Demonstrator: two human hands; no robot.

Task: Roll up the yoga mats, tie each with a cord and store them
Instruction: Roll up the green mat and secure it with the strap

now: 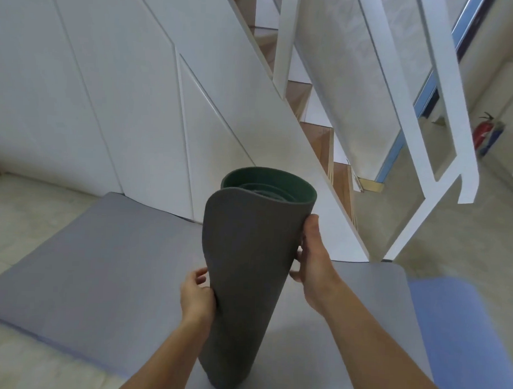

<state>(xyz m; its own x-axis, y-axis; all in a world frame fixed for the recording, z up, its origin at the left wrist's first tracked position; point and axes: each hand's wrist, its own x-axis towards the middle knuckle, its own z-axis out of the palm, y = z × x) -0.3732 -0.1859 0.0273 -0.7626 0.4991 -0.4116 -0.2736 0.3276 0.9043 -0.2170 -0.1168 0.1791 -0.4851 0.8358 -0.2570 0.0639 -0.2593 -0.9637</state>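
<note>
From the head view, the rolled mat (243, 270), dark grey with a green inner face, stands on end over the grey mat (99, 261) spread on the floor. The left hand (196, 297) pinches its loose outer flap and the right hand (311, 255) curls round the far side. The top coils gape, so I would twist the roll tighter and square its ends before tying. No cord shows. The right fingers are hidden behind the roll, and whether its foot touches the floor mat is unclear.
</note>
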